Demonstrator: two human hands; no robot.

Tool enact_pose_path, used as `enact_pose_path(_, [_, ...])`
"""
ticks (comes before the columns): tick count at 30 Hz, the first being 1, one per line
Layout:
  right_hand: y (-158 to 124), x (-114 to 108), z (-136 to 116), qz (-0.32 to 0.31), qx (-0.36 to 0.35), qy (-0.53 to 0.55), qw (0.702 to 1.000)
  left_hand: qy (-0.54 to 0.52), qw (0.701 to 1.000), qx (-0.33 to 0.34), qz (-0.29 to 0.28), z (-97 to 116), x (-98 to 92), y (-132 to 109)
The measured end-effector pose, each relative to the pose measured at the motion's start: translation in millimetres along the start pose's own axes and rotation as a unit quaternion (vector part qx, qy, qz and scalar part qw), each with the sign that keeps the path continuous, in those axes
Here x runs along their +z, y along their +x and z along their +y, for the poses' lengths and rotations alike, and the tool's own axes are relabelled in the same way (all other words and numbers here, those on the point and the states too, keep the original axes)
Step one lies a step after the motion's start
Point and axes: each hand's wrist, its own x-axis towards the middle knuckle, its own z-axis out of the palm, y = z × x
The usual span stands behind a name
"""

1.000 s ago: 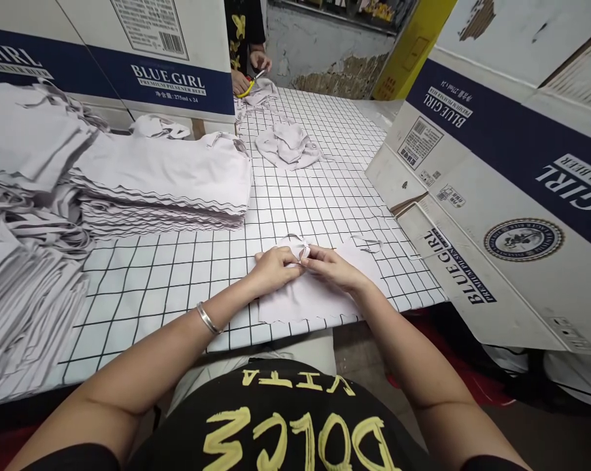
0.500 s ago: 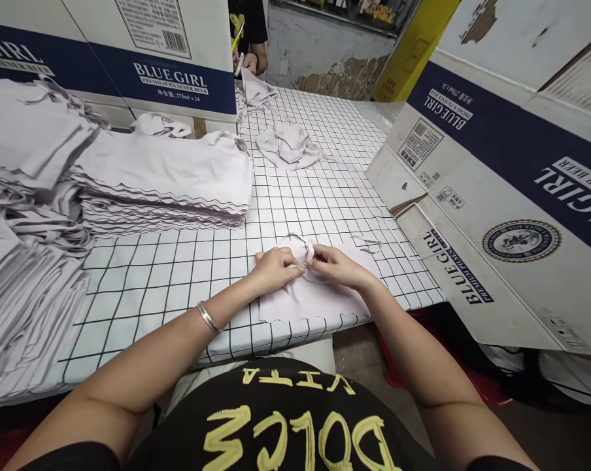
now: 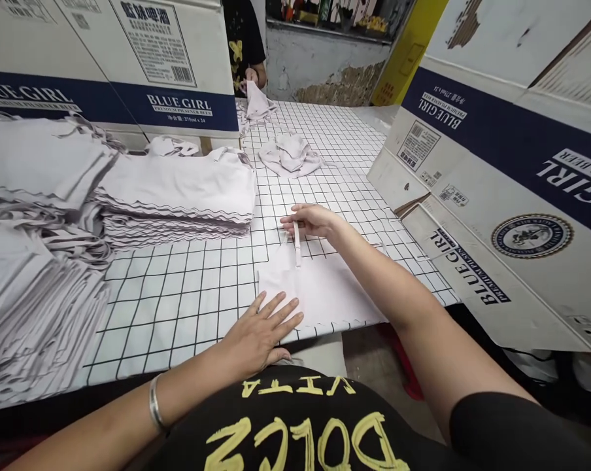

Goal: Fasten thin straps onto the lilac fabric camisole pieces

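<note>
A pale pink camisole (image 3: 339,297) lies flat at the table's front edge. My left hand (image 3: 263,327) is open, its fingers spread and pressing on the near left corner of the fabric. Farther up, my right hand (image 3: 311,221) holds the camisole's thin strap (image 3: 297,247), which is drawn away from me over the fingers. A small slider shows low on the strap. The right forearm hides part of the garment's right side.
Tall stacks of folded pink garments (image 3: 178,186) stand on the left of the grid-cloth table (image 3: 168,288). A crumpled garment (image 3: 290,156) lies farther back. Beer cartons (image 3: 192,108) rise behind the stacks, and another carton (image 3: 472,196) leans at right. A co-worker (image 3: 249,52) handles fabric at the far end.
Both hands were together at the strap. The left has come back toward me and flattened on the near fabric; the right has moved away, drawing the strap out straight.
</note>
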Motion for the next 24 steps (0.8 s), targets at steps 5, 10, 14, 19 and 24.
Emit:
enact_pose_path(5, [12.8, 7.5, -18.9, 0.054, 0.009, -0.343, 0.938, 0.0, 1.0, -0.002, -0.007, -0.7, -3.9, 0.7])
enact_pose_path(10, [-76.0, -25.1, 4.3, 0.269, -0.27, -0.518, 0.766, -0.065, 0.997, -0.02, 0.037, -5.2, -35.7, 7.5])
enact_pose_path(14, [-153.2, -44.5, 92.5, 0.246, -0.314, -0.571, 0.718, -0.151, 0.974, -0.06, 0.156, -20.6, -66.6, 75.7])
enact_pose_path(19, [-172.1, -35.8, 164.6, 0.22, -0.217, -0.647, 0.697, -0.191, 0.961, -0.147, 0.139, -20.6, -62.4, 224.4])
enact_pose_path(24, [-171.3, -35.1, 163.1, 0.224, -0.221, -0.632, 0.708, -0.346, 0.901, -0.26, 0.042, -18.8, -49.2, 299.7])
